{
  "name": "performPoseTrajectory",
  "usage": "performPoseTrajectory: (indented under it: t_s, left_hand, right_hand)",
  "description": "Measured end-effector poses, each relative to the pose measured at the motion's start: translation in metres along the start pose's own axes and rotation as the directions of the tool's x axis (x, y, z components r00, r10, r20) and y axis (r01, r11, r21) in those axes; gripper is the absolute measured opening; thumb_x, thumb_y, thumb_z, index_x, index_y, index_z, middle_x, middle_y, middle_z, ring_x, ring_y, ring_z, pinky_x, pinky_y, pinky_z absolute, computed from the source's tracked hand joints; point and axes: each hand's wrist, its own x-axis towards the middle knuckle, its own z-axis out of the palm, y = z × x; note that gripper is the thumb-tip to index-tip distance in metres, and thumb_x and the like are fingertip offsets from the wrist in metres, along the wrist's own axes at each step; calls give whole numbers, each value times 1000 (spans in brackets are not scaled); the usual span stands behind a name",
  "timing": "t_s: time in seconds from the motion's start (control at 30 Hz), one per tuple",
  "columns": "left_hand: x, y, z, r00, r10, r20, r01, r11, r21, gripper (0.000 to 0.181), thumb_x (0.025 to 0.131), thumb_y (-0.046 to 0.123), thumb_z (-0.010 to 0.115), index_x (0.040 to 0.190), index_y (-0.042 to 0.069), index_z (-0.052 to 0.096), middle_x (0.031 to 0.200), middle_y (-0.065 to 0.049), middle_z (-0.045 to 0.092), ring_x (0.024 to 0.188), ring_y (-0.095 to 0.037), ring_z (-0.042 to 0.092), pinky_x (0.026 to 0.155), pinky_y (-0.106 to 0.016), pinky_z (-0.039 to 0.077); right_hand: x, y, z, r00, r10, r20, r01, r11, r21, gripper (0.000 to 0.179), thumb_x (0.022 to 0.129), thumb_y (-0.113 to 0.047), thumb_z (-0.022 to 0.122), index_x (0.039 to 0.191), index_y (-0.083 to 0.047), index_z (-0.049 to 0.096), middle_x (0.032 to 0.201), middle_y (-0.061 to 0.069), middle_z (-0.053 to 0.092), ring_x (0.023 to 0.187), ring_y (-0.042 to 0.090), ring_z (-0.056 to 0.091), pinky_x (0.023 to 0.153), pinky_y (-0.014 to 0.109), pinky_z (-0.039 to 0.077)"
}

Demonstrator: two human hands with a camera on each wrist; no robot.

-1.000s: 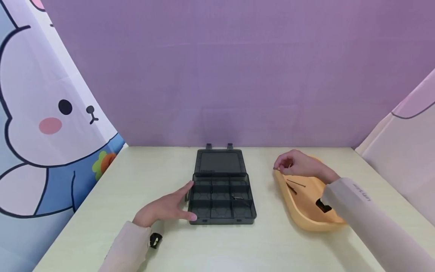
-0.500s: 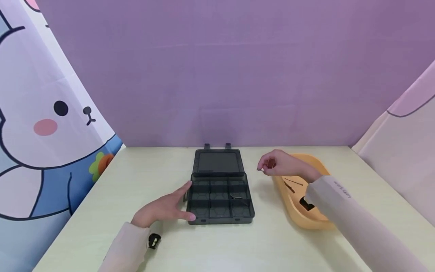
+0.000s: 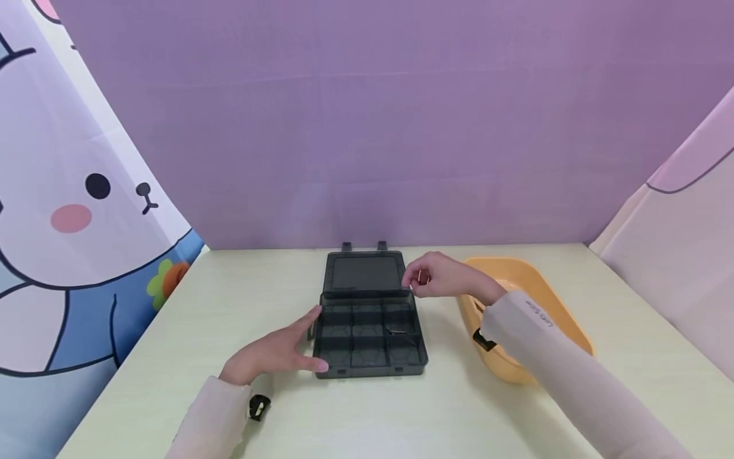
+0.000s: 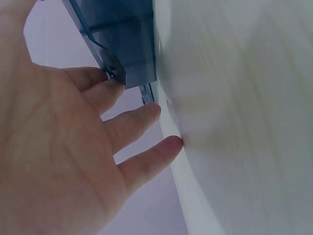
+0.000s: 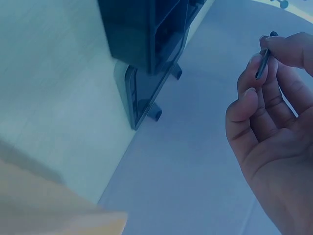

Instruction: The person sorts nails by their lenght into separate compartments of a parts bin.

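The right hand point(image 3: 438, 275) pinches a thin dark pin point(image 5: 264, 59) between thumb and fingertip, probably because it is too skinny for a whole fist. Hand and pin are near the back right corner of the box point(image 3: 369, 371). The left hand point(image 3: 275, 352) has its fingers spread apart, its thumb on the box's front left corner, maybe so the box won't slide. The lid point(image 3: 367, 273) lies folded back behind the box, leaving its little spaces easy to reach. A small metal bit point(image 3: 397, 331) sits in one on the box's right side. A yellow tub point(image 3: 547, 299) is right of the box. Under the box is a pale table point(image 3: 367, 417); behind it is a purple sheet point(image 3: 373, 127), and to its left a cartoon animal cloth point(image 3: 115, 146).
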Motion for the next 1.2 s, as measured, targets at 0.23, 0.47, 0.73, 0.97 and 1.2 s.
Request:
performPoseTrajectory:
  t_s: [0.23,0.47,0.73,0.97,1.2]
  left_hand:
    - [0,0,0,1000,7,0,-7,1000,-3,110,78,50,73,154,7,6,160,-16,10,143,-38,22,111,-54,28]
    - [-3,3,0,1000,7,3,-7,1000,-6,110,78,50,74,154,6,6,159,-18,12,143,-39,22,111,-54,29]
    - [-4,6,-1,1000,-11,-6,11,1000,3,110,78,50,74,154,8,7,159,-18,14,143,-39,24,111,-54,29]
    - [-3,7,0,1000,-17,-18,17,1000,12,110,77,50,74,154,9,8,158,-19,16,142,-38,27,110,-53,30]
    - [-3,6,0,1000,-17,-15,17,1000,10,110,77,50,74,154,8,8,158,-19,16,142,-38,26,110,-53,30]
  right_hand:
    - [9,-5,10,1000,5,6,-5,999,44,16,86,0,58,93,-7,71,77,0,62,67,10,51,63,23,47]
    - [19,-6,25,999,-29,15,28,996,85,16,86,0,58,95,-6,71,76,-1,62,64,8,50,63,21,47]
    - [32,-12,47,999,-42,27,39,992,118,14,87,-2,59,95,-3,71,79,0,64,66,6,52,67,20,49]
    - [39,-13,63,998,-46,40,41,990,131,15,86,-3,60,96,-1,71,77,-1,64,65,5,52,64,19,48]
    - [43,-10,68,998,-39,45,34,992,124,13,86,-5,62,95,-3,71,77,-1,65,66,5,53,65,19,48]
